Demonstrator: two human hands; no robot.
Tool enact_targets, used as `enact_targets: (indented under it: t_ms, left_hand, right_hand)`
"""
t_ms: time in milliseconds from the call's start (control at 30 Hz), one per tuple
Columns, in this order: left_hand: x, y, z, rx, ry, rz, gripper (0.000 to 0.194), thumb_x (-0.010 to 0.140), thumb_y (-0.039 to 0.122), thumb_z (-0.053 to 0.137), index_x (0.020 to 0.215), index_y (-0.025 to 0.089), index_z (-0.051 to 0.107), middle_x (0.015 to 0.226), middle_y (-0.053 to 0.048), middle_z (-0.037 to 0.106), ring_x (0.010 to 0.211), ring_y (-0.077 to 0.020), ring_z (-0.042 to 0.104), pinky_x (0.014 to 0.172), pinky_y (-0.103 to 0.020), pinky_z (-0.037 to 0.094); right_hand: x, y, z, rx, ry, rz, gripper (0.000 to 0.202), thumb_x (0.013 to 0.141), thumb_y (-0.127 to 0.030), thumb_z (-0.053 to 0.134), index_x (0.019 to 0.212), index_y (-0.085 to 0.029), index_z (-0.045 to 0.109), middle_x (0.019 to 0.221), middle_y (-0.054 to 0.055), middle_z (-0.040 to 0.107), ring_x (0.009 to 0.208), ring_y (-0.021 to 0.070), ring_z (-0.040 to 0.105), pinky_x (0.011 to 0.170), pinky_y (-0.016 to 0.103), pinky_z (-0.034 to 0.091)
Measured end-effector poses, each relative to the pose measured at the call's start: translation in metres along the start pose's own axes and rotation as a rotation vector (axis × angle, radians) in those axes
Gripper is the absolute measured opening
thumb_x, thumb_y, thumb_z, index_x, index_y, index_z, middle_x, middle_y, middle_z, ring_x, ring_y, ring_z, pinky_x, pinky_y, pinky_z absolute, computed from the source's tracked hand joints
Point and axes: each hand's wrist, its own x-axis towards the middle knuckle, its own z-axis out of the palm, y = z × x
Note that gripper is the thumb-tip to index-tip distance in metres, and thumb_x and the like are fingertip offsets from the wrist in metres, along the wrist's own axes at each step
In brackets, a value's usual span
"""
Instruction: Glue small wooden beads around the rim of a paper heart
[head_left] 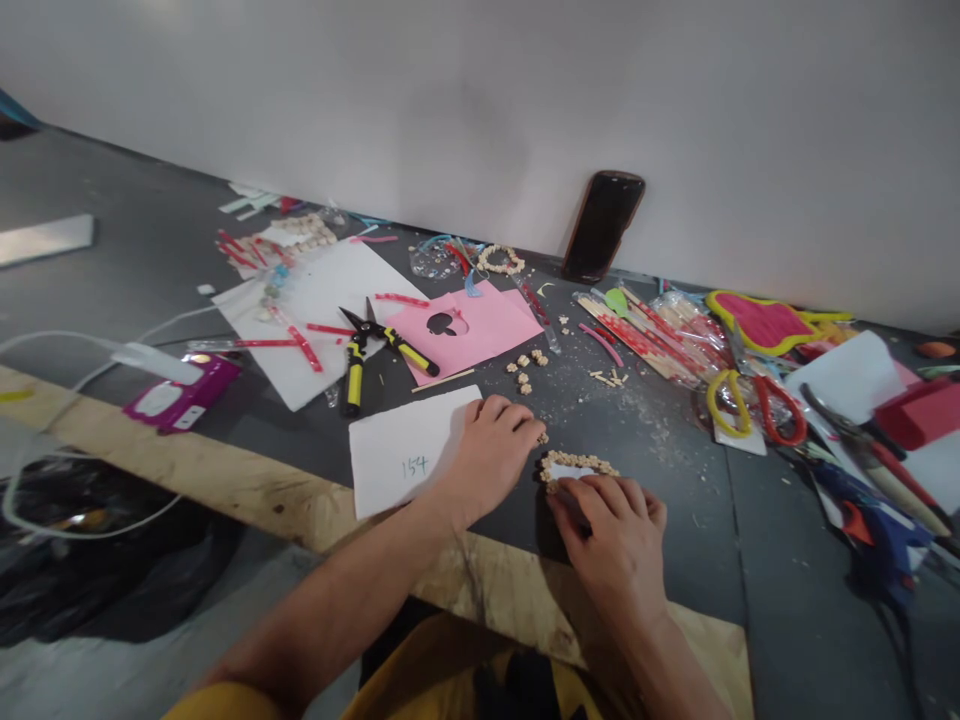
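Note:
My left hand (pixel 495 452) has its fingers curled together, with the fingertips at a small clump of pale wooden beads (pixel 544 439). Its wrist passes over the edge of a white card (pixel 397 455) marked "154". My right hand (pixel 616 525) grips the near side of a small beaded frame (pixel 581 460), whose rim is pale wooden beads around a white middle. The thumb and fingers hide its near edge. Several more bead clumps (pixel 523 372) lie on the dark tabletop beyond my left hand.
Yellow-black pliers (pixel 354 370) lie open across white and pink paper (pixel 480 325). A phone (pixel 604 225) leans against the wall. On the right are scissors (pixel 780 410), wrapped sticks (pixel 637 335) and a blue glue gun (pixel 877 530). A purple box (pixel 180 395) with a white cable sits left.

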Motion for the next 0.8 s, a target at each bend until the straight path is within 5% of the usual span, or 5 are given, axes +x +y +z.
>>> enact_targets:
  t_ms: [467, 800]
  left_hand:
    - [0.001, -0.001, 0.004, 0.006, 0.045, -0.007, 0.016, 0.091, 0.025, 0.048, 0.098, 0.028, 0.062, 0.104, -0.001, 0.061, 0.099, -0.0221, 0.046, 0.08, -0.04, 0.031]
    - [-0.004, -0.005, -0.01, -0.101, 0.139, -0.098, 0.018, 0.092, 0.03, 0.046, 0.098, 0.025, 0.062, 0.104, -0.001, 0.064, 0.099, -0.0201, 0.048, 0.086, -0.038, 0.032]
  right_hand:
    - [-0.008, 0.001, -0.013, 0.041, 0.041, -0.001, 0.022, 0.085, -0.039, 0.056, 0.096, -0.024, 0.067, 0.092, 0.005, 0.068, 0.088, 0.0222, 0.054, 0.077, 0.037, 0.031]
    - [-0.005, 0.006, -0.024, 0.028, 0.075, -0.01, 0.019, 0.087, -0.027, 0.05, 0.097, -0.022, 0.066, 0.093, 0.007, 0.066, 0.087, 0.0224, 0.052, 0.075, 0.037, 0.035]
